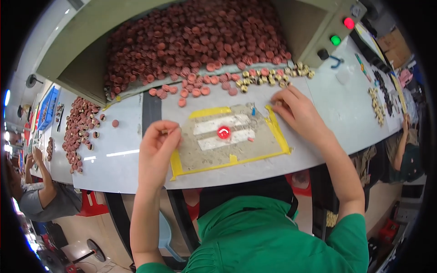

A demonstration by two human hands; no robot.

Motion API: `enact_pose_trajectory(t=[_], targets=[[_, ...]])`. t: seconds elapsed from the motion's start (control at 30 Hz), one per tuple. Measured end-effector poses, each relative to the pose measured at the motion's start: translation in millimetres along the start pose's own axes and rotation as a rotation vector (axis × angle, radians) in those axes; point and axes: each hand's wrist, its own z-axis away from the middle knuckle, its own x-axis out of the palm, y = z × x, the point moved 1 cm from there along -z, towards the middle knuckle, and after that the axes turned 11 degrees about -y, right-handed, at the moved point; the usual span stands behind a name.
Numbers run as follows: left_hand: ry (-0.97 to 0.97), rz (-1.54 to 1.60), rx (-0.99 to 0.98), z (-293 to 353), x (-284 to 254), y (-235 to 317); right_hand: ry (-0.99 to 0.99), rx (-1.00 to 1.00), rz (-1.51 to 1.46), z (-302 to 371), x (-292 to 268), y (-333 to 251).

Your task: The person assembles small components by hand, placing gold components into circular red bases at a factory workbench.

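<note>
A glossy red round piece (223,132) lies on white strips (207,144) fixed to a grey work pad (211,160). Yellow tape (236,160) runs along parts of the pad's border. At the pad's left edge, my left hand (157,143) has thumb and fingertips pinched together; whatever they may hold is hidden. My right hand (295,109) hovers by the pad's upper right corner, its fingers curled in against the thumb, and I cannot make out what is in them. Just beyond it lies a row of small cream-and-dark pieces (271,79).
A large heap of dull red round caps (195,38) fills the green-grey housing (314,41) ahead, with some spilled onto the table. Another pile of caps (77,132) lies at left. More cream pieces (375,107) sit at far right. Other people work on both sides.
</note>
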Motion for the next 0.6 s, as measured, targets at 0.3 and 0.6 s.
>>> enact_pose_trajectory(t=[0.3, 0.6], targets=[[-0.096, 0.537, -0.037, 24, 40, -8, 0.015, -0.013, 0.123, 10, -1, -10], [-0.18, 0.852, 0.068, 19, 35, -31, -0.014, 0.03, -0.038, 7, 10, -8]])
